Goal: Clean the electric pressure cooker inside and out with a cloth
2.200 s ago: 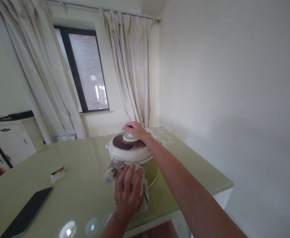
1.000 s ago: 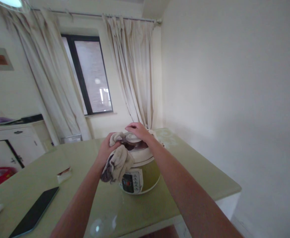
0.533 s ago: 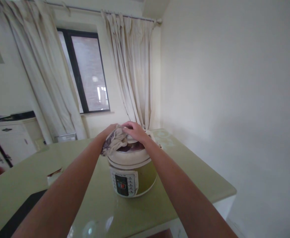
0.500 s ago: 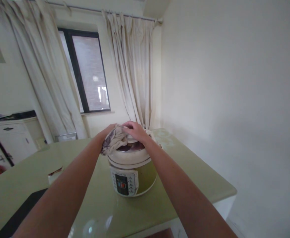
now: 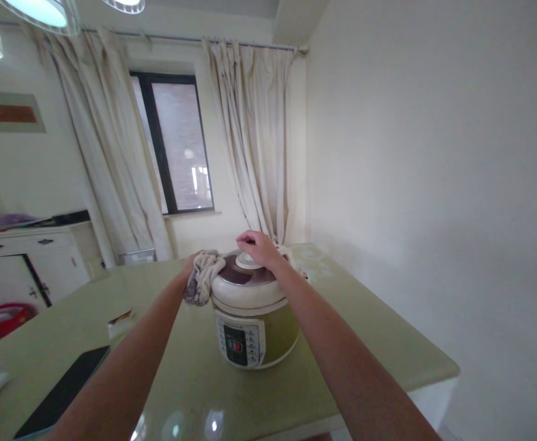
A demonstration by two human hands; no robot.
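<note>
1. The cooker [image 5: 250, 301] stands upright on the counter [image 5: 176, 367].
2. Over its lid, the right hand [image 5: 257, 246] curls its fingers; gripping or not, I can't tell.
3. At its left rim, the left hand [image 5: 189, 266] grips a cloth [image 5: 203, 277]: rubbing, I'd judge, calling for a steady cooker.

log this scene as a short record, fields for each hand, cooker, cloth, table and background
left hand: at the cooker's left, holding the cloth, partly hidden by it
right hand: over the lid knob; grip unclear
cooker: upright, lid on, control panel facing the camera
cloth: bunched, pale with dark patches, beside the lid
table: green, glossy; dark flat slab and small white item at left
background: window, pale curtains
</note>
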